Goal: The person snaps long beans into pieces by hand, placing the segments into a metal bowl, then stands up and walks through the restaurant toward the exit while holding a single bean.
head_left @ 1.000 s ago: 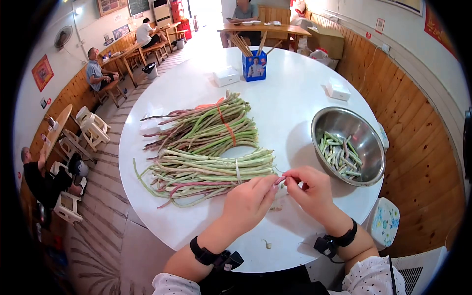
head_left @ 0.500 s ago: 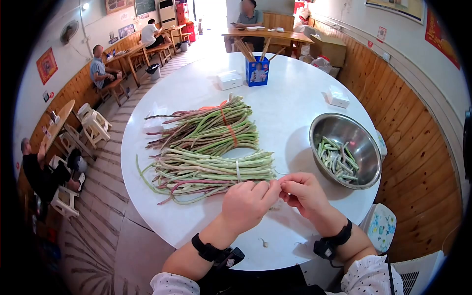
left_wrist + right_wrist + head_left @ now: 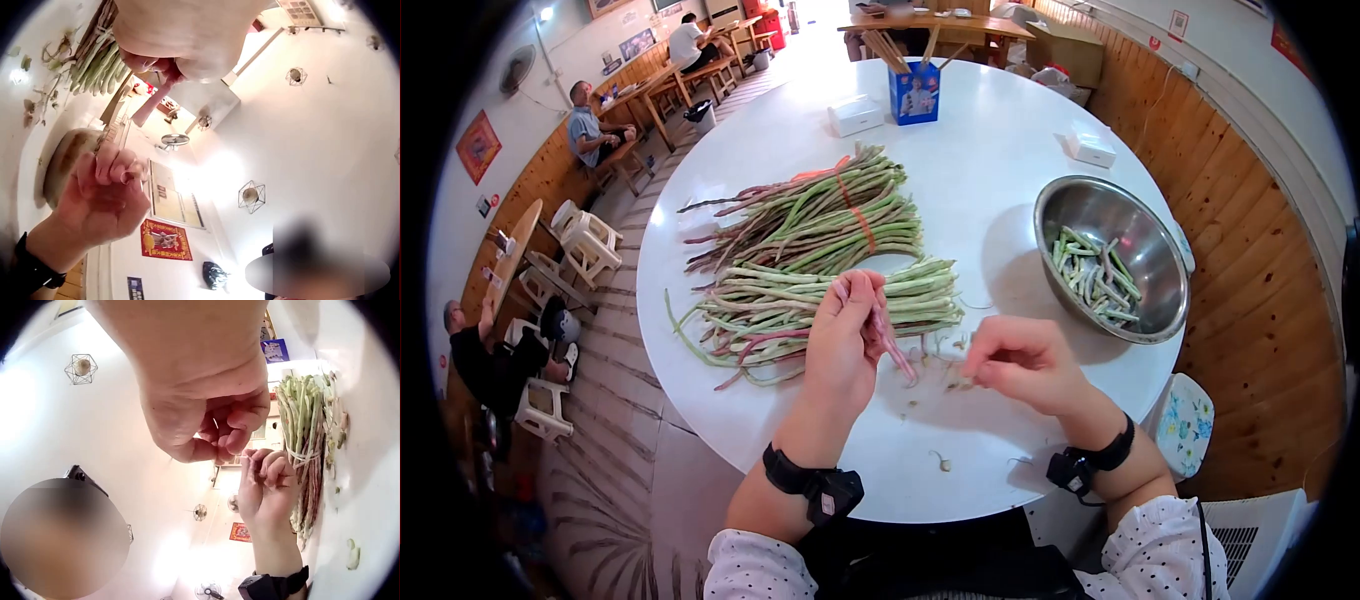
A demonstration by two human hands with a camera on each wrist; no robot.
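My left hand [image 3: 840, 350] grips purple-pink yard-long bean pieces [image 3: 896, 360], whose ends hang below the fingers over the table's near part. Several inches to the right, my right hand [image 3: 1030, 368] has curled fingers, thumb tip close to the forefinger, above small bean scraps [image 3: 956, 378]. No bean piece shows in it. Behind the left hand lies a pale green bundle of long beans [image 3: 790, 305] tied with a white band. A darker bundle [image 3: 810, 220] with red bands lies beyond it. Cut bean pieces [image 3: 1095, 285] fill the bottom of a steel bowl [image 3: 1165, 275] at right.
On the round white table [image 3: 990, 220] stand a blue chopstick box [image 3: 916, 97] and two white tissue packs, one left [image 3: 856, 116] and one right [image 3: 1091, 149]. A curled scrap [image 3: 941, 461] lies near the front edge. A flowered stool [image 3: 1183, 425] stands at right.
My hands, together at a purple bean before, are now apart. The left has moved up and left with bean pieces in its grip; the right stays near the scraps.
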